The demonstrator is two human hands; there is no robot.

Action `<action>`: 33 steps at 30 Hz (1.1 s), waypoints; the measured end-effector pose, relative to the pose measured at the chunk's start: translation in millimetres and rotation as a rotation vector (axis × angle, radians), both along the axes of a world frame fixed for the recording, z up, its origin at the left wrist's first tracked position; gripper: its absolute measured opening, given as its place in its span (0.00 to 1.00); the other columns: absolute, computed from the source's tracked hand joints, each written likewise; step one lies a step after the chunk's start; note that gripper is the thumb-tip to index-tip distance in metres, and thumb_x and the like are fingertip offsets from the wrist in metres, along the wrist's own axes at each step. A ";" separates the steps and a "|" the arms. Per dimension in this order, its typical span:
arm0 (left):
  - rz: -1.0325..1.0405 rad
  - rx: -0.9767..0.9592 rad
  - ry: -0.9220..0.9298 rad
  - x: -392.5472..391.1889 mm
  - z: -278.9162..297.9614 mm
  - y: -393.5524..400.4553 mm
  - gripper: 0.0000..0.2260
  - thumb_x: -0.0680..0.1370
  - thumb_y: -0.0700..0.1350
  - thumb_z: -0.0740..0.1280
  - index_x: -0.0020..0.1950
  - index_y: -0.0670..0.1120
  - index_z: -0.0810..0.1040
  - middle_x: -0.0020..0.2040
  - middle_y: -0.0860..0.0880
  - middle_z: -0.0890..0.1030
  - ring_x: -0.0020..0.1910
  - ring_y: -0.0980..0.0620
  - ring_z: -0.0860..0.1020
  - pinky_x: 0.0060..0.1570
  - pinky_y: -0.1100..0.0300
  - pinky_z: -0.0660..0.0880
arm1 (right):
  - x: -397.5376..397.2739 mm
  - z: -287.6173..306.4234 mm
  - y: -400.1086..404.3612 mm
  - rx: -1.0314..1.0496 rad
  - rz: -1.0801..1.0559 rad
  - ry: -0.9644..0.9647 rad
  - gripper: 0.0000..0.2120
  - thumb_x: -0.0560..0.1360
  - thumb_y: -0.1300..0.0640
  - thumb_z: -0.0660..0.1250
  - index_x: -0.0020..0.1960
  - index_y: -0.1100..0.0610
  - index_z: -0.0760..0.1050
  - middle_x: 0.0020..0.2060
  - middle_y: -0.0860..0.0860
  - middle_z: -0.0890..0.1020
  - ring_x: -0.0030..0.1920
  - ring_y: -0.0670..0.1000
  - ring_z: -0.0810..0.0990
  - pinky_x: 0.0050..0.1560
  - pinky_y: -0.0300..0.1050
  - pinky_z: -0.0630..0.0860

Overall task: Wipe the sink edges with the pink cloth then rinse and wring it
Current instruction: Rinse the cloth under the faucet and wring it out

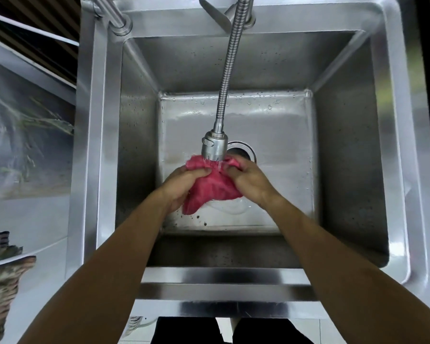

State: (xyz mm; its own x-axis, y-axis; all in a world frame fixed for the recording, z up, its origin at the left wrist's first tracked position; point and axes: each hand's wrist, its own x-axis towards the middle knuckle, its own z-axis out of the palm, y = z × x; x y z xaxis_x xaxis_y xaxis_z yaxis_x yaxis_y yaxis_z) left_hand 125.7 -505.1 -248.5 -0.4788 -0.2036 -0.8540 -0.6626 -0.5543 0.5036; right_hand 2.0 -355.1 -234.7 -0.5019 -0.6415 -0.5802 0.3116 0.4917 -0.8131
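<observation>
Over the sink basin, both hands grip the pink cloth: left hand fingers curl round its left side, right hand fingers pinch its right side. Cloth is bunched, dark pink, soaked, dripping. Just beyond, the spray head runs water onto its top edge.

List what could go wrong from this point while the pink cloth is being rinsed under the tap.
1. Water from the spray head strikes the bunched pink cloth, so it may splash onto the sink rim that the task has wiped.
2. The left hand and right hand hold the cloth balled up, so inner folds may stay unrinsed.
3. The cloth hangs near the drain; a dropped cloth could cover it.
</observation>
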 end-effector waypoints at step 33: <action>-0.310 -0.131 0.174 3.1 18.1 1.3 0.04 0.78 0.46 0.75 0.52 0.51 0.86 0.50 0.49 0.87 0.49 0.52 0.86 0.46 0.60 0.81 | -4.0 5.5 30.9 -0.024 0.241 0.214 0.19 0.74 0.62 0.67 0.47 0.37 0.84 0.61 0.41 0.78 0.63 0.41 0.77 0.66 0.40 0.76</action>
